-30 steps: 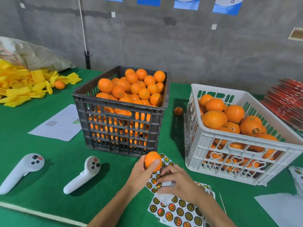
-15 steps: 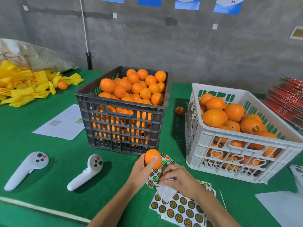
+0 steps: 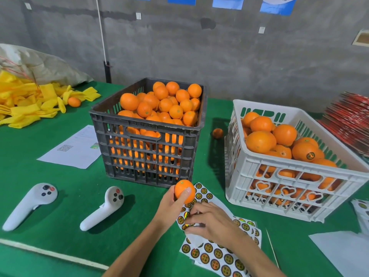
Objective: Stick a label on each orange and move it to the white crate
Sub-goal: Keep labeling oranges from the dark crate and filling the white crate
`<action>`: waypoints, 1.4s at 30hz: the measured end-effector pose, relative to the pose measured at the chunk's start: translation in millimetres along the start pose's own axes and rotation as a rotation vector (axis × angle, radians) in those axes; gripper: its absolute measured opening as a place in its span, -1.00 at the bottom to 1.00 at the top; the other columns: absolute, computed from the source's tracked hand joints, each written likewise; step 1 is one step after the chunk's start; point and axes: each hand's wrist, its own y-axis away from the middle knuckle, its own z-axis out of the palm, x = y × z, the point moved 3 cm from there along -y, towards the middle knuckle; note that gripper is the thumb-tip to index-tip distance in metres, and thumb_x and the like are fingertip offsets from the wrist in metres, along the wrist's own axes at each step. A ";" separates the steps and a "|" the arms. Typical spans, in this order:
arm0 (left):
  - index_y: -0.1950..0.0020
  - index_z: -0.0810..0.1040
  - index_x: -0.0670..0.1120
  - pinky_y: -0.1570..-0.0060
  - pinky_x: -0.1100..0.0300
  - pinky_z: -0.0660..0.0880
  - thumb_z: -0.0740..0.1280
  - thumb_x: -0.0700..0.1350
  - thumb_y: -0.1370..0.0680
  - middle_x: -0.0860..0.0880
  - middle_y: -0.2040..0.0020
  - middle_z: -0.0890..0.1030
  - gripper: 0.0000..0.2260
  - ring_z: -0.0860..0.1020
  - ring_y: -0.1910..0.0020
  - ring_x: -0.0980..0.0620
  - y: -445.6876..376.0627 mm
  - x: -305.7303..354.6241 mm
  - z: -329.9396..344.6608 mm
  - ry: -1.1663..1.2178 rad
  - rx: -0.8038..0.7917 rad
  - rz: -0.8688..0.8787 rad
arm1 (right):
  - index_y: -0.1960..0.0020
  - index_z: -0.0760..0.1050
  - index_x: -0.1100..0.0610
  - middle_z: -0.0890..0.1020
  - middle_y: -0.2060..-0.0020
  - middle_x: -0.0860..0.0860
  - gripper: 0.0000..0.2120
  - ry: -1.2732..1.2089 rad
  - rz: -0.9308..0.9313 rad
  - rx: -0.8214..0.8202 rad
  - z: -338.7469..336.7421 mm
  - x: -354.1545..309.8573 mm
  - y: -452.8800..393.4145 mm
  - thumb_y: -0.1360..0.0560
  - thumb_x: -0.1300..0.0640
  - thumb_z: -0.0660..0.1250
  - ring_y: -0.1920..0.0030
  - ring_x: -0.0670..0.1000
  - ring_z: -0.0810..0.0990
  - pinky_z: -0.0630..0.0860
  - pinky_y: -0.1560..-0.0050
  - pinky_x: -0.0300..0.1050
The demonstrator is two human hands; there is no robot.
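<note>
The black crate (image 3: 147,136) stood heaped with unlabelled oranges; the white crate (image 3: 279,188) to its right, with green lettering too broken to read on its far wall, held fruit, one showing a round dark label (image 3: 310,155). Between them, at the near edge, lay the sticker sheets (image 3: 217,254), printed with gold-and-black roundels whose marks were too small to read. The left hand (image 3: 169,206) gripped one orange (image 3: 184,191) above the sheets, thumb across its front. The fruit looked firm, fairly light and smooth-skinned, best cupped round its middle. The right hand (image 3: 209,220) rested on the sheets, fingers curled at a sticker, apparently peeling it; a pinch could not be confirmed.
</note>
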 end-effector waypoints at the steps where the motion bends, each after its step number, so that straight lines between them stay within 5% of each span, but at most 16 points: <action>1: -0.34 0.54 0.08 0.05 0.38 0.50 0.33 0.36 -0.46 0.10 -0.16 0.67 -0.45 0.64 -0.06 0.26 -0.1 -0.3 0.0 0.007 0.001 -0.003 | -0.17 0.69 -0.14 0.55 -0.03 -0.16 -0.65 0.000 -0.007 0.010 0.8 -0.6 0.2 -0.57 -0.30 0.29 -0.10 -0.12 0.47 0.40 -0.16 -0.11; 16: -0.36 0.53 0.07 -0.14 0.20 0.56 0.35 0.29 -0.55 0.05 -0.19 0.66 -0.53 0.65 -0.15 0.12 -3.8 -5.3 -1.3 0.007 0.008 -0.009 | -0.03 0.73 -0.20 0.56 0.05 -0.15 -0.83 -0.516 0.175 -0.071 4.7 9.7 -8.3 -0.46 -0.17 0.52 0.00 -0.05 0.53 0.48 -0.13 -0.07; 21: -0.37 0.53 0.07 -0.04 0.31 0.54 0.36 0.26 -0.57 0.07 -0.18 0.66 -0.56 0.65 -0.11 0.17 -2.3 -2.1 -0.9 0.003 0.011 -0.004 | -0.01 0.73 -0.20 0.54 0.09 -0.17 -0.84 -0.583 0.208 -0.114 2.6 11.8 -11.4 -0.45 -0.17 0.54 -0.01 -0.09 0.52 0.47 -0.15 -0.09; 28: -0.35 0.54 0.05 0.01 0.35 0.53 0.36 0.23 -0.59 0.06 -0.16 0.67 -0.59 0.66 -0.09 0.18 -0.4 0.9 -0.8 0.018 0.008 -0.001 | -0.04 0.67 -0.18 0.57 -0.02 -0.16 -0.82 -0.412 0.227 -0.111 8.2 13.3 -11.0 -0.49 -0.20 0.46 -0.12 -0.05 0.54 0.40 -0.32 0.03; 35: -0.35 0.54 0.06 0.03 0.37 0.50 0.35 0.26 -0.57 0.06 -0.16 0.67 -0.57 0.64 -0.10 0.18 1.2 2.1 -1.3 0.013 0.015 -0.006 | 0.01 0.46 -0.15 0.45 0.04 -0.26 -0.88 -0.183 0.171 -0.048 12.9 1.7 0.4 -0.66 -0.15 0.23 -0.07 -0.31 0.35 0.19 -0.17 -0.35; 38: -0.34 0.54 0.07 0.07 0.39 0.54 0.35 0.28 -0.56 0.07 -0.15 0.67 -0.56 0.67 -0.06 0.21 2.5 3.1 -1.0 0.025 0.018 -0.013 | 0.04 0.40 -0.09 0.48 0.12 -0.18 -0.83 -0.383 0.304 0.038 11.9 -0.8 5.1 -0.69 -0.10 0.16 0.09 -0.20 0.43 0.40 0.00 -0.22; 40: -0.32 0.55 0.10 0.09 0.37 0.55 0.34 0.29 -0.56 0.09 -0.15 0.68 -0.58 0.67 -0.03 0.23 3.1 3.4 0.0 0.038 0.013 -0.021 | 0.02 0.42 -0.05 0.53 0.17 -0.14 -0.74 -0.643 0.455 0.224 8.2 -0.9 6.4 -0.67 -0.19 0.12 0.15 -0.13 0.51 0.52 0.08 -0.08; 42: -0.29 0.57 0.11 0.00 0.32 0.54 0.34 0.33 -0.51 0.10 -0.13 0.70 -0.54 0.68 -0.04 0.22 3.2 2.3 -1.0 0.050 0.014 -0.021 | 0.01 0.43 -0.06 0.57 0.14 -0.12 -0.71 -0.632 0.568 0.478 -0.5 -1.1 4.4 -0.64 -0.23 0.10 0.12 -0.11 0.58 0.56 0.05 -0.15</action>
